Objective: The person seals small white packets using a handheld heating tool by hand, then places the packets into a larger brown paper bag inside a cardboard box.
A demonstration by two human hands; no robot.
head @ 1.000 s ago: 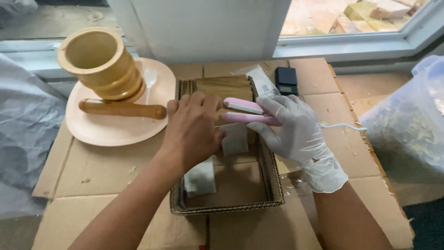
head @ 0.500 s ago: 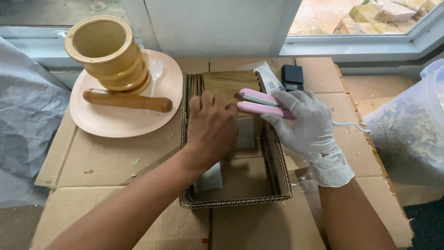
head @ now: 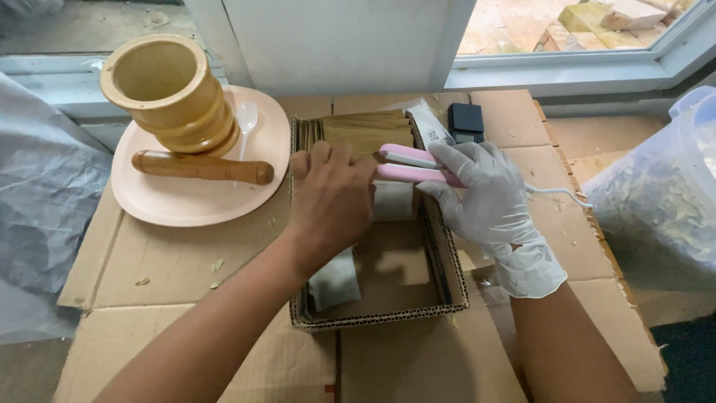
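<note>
My bare left hand (head: pixel 330 201) reaches into a shallow cardboard box (head: pixel 380 317) and pinches a small pale sachet (head: pixel 393 200) near the box's middle. My right hand (head: pixel 483 195), in a white glove, grips a pink clamp-shaped sealer (head: pixel 406 166) with a white cord (head: pixel 556 192); its jaws sit just above the sachet's top edge, slightly apart. A row of brown paper packets (head: pixel 365 130) stands at the box's far end. Another pale sachet (head: pixel 334 280) lies at the box's near left.
A wooden mortar (head: pixel 168 93), a pestle (head: pixel 201 167) and a white plastic spoon (head: pixel 246 119) rest on a peach plate (head: pixel 186 209) at the left. A small black scale (head: pixel 467 119) lies behind the box. A clear tub of dried leaves (head: pixel 660 194) stands at the right.
The view shifted a little. My left hand stays on the sachet in the box and my right hand keeps the pink sealer at its top edge.
</note>
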